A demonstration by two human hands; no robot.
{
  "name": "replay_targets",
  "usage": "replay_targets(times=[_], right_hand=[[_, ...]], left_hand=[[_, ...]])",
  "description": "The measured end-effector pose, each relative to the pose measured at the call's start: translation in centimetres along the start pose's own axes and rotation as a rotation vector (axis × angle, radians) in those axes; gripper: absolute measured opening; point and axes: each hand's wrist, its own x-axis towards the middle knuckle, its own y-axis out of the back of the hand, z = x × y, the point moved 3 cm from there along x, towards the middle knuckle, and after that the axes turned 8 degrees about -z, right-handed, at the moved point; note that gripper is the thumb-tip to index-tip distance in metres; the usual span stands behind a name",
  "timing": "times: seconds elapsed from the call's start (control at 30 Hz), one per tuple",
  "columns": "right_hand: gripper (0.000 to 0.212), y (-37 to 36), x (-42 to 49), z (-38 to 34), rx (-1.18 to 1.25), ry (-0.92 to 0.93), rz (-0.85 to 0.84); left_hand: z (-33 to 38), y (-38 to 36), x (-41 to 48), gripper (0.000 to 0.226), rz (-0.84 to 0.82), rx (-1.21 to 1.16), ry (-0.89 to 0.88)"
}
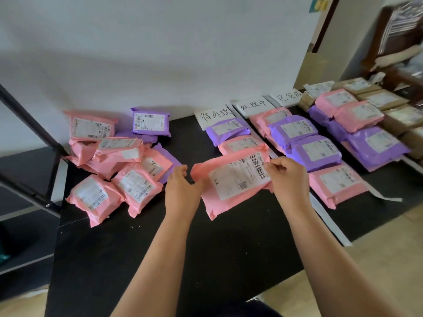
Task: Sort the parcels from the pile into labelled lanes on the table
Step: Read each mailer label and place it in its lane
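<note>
Pink parcel [231, 181] held between both hands, label up, barcode end toward the right hand [287, 177]. That hand pinches the parcel's far right edge, thumb on top. Left hand [182, 187] is curled at the opposite short edge. It appears to grip there, but the contact is hidden behind the knuckles. Cannot tell whether the parcel rests on the black table [137, 248] or hangs just above it.

Key relation: long axis runs hand to hand, right end tipped a little farther off, so crosswise to the lanes. Parcel sits straight ahead between the hands, at the near end of the first lane, its far edge meeting the lane's pink parcel [240, 144]. Judgement: setting it down here needs only lowering. The other lanes lie right of the right hand, which is the nearer hand to them.

Counts:
- Pile [119, 156], left of and beyond the left hand: at least seven pink and three purple showing, some buried.
- Paper signs [215, 115] beyond the hands: three legible, a fourth blurred.
- First lane: one purple and one pink, beyond the held one.
- Second lane [315, 152], just right of the right hand: four on top (pink, purple, purple, pink), more edges beneath.
- Third lane [357, 115], farther right: two pink and one purple on top, purple beneath.
- Brown boxes [384, 99], farthest right: number unclear.
</note>
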Motion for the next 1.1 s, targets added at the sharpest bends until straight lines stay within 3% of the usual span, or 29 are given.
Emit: replay_targets(times=[0.1,0.27,0.7,0.83,1.1], right_hand=[[0.007,1.1,2.9,2.6,0.038,-0.080,-0.007],[0.011,2.2,8.4,7.3,-0.025,-0.154,-0.066],[0.022,-0.5,20.3,17.1,-0.292,-0.253,-0.398],[0.028,-1.6,21.1,18.6,-0.299,-0.257,-0.496],[0.035,-2.0,20.7,19.1,-0.172,-0.232,-0.486]], left_hand=[[-0.3,-3.5,1.4,0.057,-0.054,0.016,0.148],[0.0,-10.7,3.6,0.035,-0.205,0.005,0.235],[-0.3,-21.8,10.0,0.025,-0.272,-0.080,0.454],[-0.7,-23.1,11.2,0.027,-0.264,-0.017,0.460],[-1.2,-24.3,11.2,0.036,-0.314,0.021,0.424]])
